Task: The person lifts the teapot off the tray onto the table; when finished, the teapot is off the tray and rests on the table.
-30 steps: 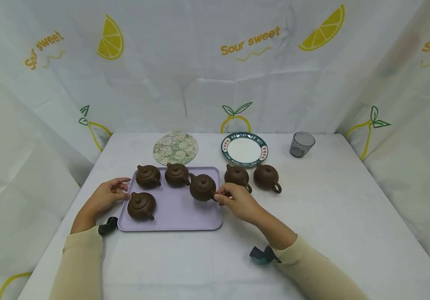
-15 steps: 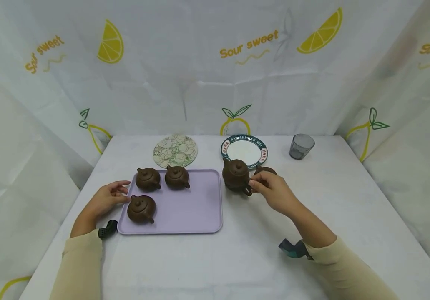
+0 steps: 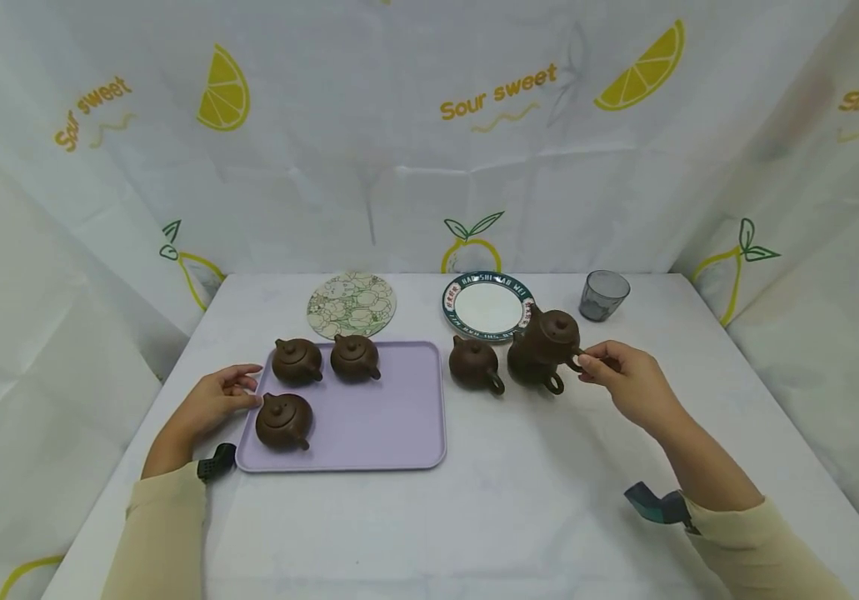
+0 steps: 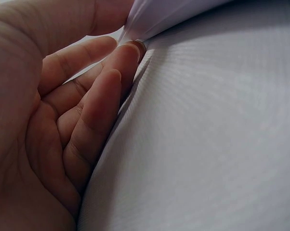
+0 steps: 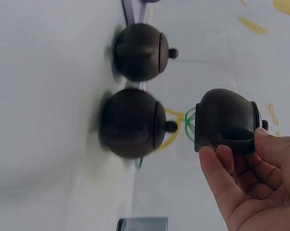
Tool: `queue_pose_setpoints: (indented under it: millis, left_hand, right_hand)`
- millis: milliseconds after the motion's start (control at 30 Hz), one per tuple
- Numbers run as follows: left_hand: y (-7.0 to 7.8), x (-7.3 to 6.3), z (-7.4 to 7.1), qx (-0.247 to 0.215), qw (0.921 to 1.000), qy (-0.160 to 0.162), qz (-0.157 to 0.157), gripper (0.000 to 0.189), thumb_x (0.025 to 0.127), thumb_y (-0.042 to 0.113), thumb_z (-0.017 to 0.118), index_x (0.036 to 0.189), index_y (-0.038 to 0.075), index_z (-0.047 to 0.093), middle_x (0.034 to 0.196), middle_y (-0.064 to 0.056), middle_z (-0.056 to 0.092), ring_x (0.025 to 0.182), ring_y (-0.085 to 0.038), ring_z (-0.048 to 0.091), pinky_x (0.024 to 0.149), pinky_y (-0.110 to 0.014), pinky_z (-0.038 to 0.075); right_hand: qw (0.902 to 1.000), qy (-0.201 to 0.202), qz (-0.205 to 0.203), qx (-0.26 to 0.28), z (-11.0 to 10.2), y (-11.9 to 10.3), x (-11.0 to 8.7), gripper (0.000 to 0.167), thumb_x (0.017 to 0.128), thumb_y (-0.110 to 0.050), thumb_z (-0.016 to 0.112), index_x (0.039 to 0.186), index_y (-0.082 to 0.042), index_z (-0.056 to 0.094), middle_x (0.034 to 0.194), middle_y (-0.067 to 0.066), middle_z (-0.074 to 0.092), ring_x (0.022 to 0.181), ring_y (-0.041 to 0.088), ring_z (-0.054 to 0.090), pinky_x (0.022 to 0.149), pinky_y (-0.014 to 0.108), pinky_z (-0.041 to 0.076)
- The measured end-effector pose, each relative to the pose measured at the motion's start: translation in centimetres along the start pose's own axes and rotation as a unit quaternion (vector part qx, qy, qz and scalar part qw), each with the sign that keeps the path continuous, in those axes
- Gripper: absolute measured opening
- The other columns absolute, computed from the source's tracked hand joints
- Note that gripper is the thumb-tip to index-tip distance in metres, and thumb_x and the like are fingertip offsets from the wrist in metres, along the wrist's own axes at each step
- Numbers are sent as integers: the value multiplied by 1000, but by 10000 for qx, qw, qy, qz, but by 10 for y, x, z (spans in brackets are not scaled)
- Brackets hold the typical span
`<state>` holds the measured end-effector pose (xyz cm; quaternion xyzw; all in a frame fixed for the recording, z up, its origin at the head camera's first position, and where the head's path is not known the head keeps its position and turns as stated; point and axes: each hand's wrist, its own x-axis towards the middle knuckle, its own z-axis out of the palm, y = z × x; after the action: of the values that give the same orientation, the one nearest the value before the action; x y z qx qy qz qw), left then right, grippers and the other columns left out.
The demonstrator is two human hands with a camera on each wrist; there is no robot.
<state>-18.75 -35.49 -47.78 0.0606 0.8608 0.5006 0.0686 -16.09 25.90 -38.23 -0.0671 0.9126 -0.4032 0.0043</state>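
Observation:
In the head view my right hand (image 3: 635,387) pinches the handle of a dark brown teapot (image 3: 555,333) and holds it in the air. This teapot overlaps a second teapot (image 3: 525,367) on the table and hides part of it. The right wrist view shows my thumb and fingers on the handle of the raised teapot (image 5: 227,115). One more teapot (image 3: 472,362) stands between there and the lilac tray (image 3: 377,425). At the tray's left rim rests my left hand (image 3: 212,403), fingers loosely extended and thumb touching the edge. Three teapots sit on the tray's left half, including one (image 3: 283,421) near that thumb.
Behind the tray lies a round patterned mat (image 3: 352,305). A green-rimmed plate (image 3: 487,307) lies to its right, close behind the teapots. A grey glass (image 3: 604,295) stands at the back right. White printed cloth (image 3: 369,167) hangs around the table's back and sides.
My right hand has lifted a teapot off the tray's right side and carried it rightward, past one standing teapot to the other. My left hand stays at the tray's rim.

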Motion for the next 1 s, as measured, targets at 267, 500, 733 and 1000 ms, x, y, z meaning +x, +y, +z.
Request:
queue_pose_setpoints:
  millis: [267,500,733,1000]
  left_hand:
    - [-1,-1,0,-37,10000,4,-47,64,79,-1,76,136,-9,47,105,-21,57,78,-7,58,69,-18,47]
    - [1,-1,1,39,10000,-5,-69,65,79,0,76,136,-9,47,107,-22,57,79,-7,59,70,-18,47]
    - [1,-1,0,150,9999,4,-52,64,79,0,75,136,-8,47,108,-23,58,80,-7,60,72,-18,47]
    - [-1,1,0,136,9999,0,-15,63,79,-1,75,136,-9,48,107,-23,57,79,-7,59,71,-18,47]
  right_hand:
    - [9997,103,163,-159,-17,28,-7,41,102,-32,51,112,6,60,98,18,69,96,37,67,86,57,46]
    - [9985,51,496,-205,-19,55,-5,39,102,-29,52,112,8,59,98,17,68,97,35,67,83,51,49]
    - [9958,-16,895,-174,-18,75,-1,43,102,-33,52,111,8,60,96,15,69,94,32,68,81,47,50]
    - [9951,-61,984,-82,-15,85,1,41,101,-30,55,109,9,61,95,14,68,91,28,69,69,22,50]
